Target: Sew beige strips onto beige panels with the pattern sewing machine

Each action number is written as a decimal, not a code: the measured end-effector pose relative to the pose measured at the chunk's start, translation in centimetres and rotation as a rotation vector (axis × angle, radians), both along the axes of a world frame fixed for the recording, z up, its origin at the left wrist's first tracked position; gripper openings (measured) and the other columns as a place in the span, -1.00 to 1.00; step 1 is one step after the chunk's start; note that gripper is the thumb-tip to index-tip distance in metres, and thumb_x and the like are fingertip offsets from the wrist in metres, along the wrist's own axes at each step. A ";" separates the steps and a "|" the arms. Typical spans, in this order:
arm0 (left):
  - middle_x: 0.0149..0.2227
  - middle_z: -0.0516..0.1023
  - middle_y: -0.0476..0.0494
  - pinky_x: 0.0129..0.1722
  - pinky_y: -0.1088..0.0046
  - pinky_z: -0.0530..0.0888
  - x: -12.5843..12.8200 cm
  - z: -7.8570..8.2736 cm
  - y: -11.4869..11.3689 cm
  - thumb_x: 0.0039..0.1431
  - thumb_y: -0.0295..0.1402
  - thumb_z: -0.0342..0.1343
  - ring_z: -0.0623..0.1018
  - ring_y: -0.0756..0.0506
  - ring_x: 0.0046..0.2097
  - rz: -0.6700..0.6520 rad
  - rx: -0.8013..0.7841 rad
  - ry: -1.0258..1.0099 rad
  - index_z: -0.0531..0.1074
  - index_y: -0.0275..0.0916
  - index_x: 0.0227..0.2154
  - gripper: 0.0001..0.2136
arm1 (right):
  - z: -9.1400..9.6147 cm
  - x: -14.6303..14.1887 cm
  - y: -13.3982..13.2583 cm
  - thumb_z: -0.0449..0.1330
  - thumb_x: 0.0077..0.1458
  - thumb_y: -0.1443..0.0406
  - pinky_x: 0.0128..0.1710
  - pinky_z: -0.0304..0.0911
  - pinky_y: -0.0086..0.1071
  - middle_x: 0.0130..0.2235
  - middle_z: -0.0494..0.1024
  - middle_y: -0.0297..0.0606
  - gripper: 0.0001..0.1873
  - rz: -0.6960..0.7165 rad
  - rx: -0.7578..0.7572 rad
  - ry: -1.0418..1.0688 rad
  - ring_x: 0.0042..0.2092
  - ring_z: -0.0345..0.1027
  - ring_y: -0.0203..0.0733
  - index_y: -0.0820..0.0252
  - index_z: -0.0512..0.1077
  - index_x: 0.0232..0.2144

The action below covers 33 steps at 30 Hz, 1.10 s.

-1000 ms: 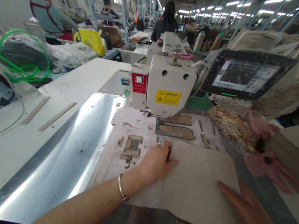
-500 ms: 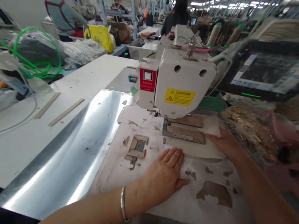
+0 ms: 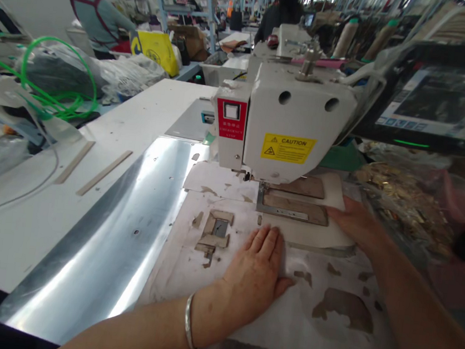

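My left hand [image 3: 256, 268] lies flat and open, palm down, on a worn white sheet [image 3: 257, 328] with torn brown patches. Its fingertips are just in front of a cream panel [image 3: 317, 237]. A metal clamp frame [image 3: 282, 211] lies over the panel beside brown strips [image 3: 302, 207], below the head of a sewing machine [image 3: 294, 109]. At the panel's right edge, my right hand [image 3: 355, 222] is closed on it, with one digit reaching over the top toward the near strip. Its other fingers are partly hidden.
A shiny metal plate [image 3: 125, 235] curves along the left of the sheet. Two thin strips [image 3: 104, 172] lie on the white table [image 3: 9, 222]. A screen [image 3: 437, 102] hangs at upper right, above a bag of gold-coloured pieces [image 3: 406, 200]. Other people [image 3: 101, 19] are farther back.
The view has shifted a little, so the machine and panel appear slightly farther right. Both hands keep nearly the same places on the sheet and panel.
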<state>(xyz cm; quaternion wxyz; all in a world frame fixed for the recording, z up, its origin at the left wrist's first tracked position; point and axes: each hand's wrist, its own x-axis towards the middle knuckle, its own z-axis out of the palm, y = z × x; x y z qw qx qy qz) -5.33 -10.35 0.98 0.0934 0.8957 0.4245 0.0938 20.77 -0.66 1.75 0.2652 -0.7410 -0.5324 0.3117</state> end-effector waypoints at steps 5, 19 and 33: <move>0.39 0.11 -0.43 0.37 0.10 0.15 -0.1 -0.3 0.4 0.35 0.04 -0.08 0.12 -0.35 0.41 -0.001 0.008 0.024 0.11 -0.50 0.33 -0.27 | 0.3 -0.4 0.2 0.15 0.15 0.15 -0.22 0.36 -0.26 -0.19 0.60 0.03 -0.51 -0.012 0.010 -0.279 -0.22 0.49 -0.03 0.37 0.45 0.04; 0.37 0.18 -0.37 0.35 0.08 0.21 0.1 -0.5 0.1 0.36 -0.05 -0.03 0.20 -0.33 0.38 -0.015 0.047 -0.020 0.18 -0.41 0.31 -0.38 | -3.5 2.4 -11.8 0.00 0.34 0.16 0.27 0.17 0.09 0.34 0.23 0.07 -0.37 0.586 0.571 -0.794 0.34 0.13 0.10 0.29 0.13 0.37; 0.16 0.38 -0.39 0.22 0.07 0.36 0.6 0.6 0.4 0.28 -0.05 0.10 0.39 -0.33 0.19 0.045 0.038 -0.049 0.32 -0.39 0.12 -0.47 | -2.6 2.1 -11.4 0.04 0.32 0.21 0.18 0.30 0.00 0.08 0.49 0.04 -0.64 0.493 0.587 -0.648 0.14 0.37 0.07 0.28 0.42 0.04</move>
